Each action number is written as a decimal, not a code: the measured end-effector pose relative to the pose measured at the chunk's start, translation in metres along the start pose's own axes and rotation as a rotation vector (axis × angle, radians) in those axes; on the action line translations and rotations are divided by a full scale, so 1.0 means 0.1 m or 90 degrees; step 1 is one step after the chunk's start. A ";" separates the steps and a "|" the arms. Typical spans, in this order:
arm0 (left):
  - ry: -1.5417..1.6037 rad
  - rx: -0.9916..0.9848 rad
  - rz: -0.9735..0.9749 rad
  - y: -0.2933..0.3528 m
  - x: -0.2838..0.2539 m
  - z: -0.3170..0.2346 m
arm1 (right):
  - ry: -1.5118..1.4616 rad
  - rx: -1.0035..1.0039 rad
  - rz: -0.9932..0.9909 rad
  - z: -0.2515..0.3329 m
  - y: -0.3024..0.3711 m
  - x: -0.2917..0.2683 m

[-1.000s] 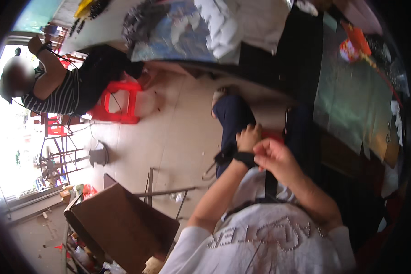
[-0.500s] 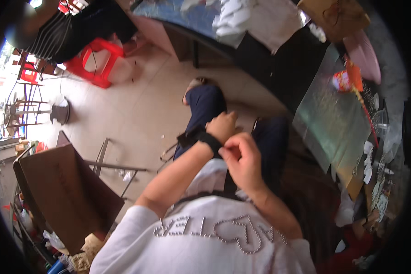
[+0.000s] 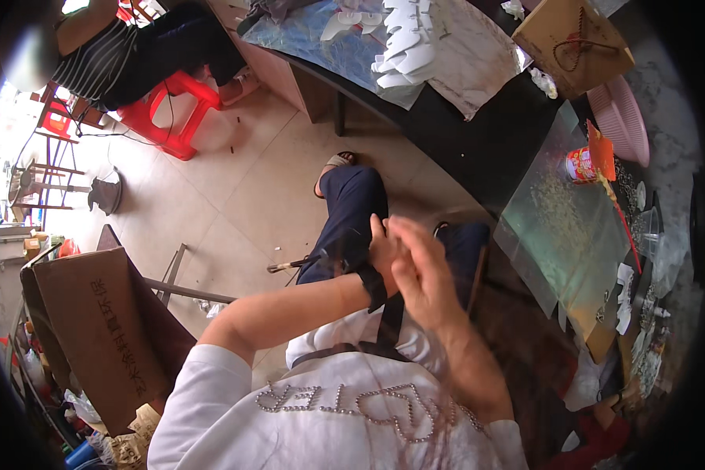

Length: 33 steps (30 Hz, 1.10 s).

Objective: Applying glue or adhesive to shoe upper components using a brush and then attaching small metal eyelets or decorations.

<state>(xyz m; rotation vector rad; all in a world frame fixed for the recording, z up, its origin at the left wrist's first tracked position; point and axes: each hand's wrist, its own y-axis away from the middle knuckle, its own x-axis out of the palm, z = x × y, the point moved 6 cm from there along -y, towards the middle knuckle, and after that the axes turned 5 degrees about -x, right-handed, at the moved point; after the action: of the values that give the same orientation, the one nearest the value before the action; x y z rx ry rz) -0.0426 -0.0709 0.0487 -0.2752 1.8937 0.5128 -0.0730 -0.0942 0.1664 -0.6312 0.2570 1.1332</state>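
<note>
- The right hand (image 3: 421,270) has left the black wristband (image 3: 374,287) and now overlaps the left hand (image 3: 385,254).
- Right fingers extended, thumb apart; left fingers partly hidden, cannot tell.

Here a wide black band (image 3: 374,287) is seen, wrapped crosswise around the wrist end of the left forearm (image 3: 301,317), set behind the left fingers (image 3: 377,227). It is placed near the right fingers (image 3: 421,241), its underside hidden.
</note>
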 end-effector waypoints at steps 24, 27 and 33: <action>0.175 0.095 0.026 -0.23 -0.05 0.20 | -0.279 0.038 -0.014 -0.29 -0.03 -0.05; 0.166 0.127 0.034 -0.16 -0.02 0.12 | -0.276 0.023 -0.031 -0.29 0.05 -0.11; 0.252 0.225 0.046 -0.28 -0.07 0.17 | -0.313 0.059 0.095 -0.23 0.15 -0.16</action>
<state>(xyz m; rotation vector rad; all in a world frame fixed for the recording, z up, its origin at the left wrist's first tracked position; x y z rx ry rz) -0.0142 -0.0879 0.0441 -0.0759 2.3440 0.1681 -0.0899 -0.1153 0.1511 -0.2393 -0.0665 1.3732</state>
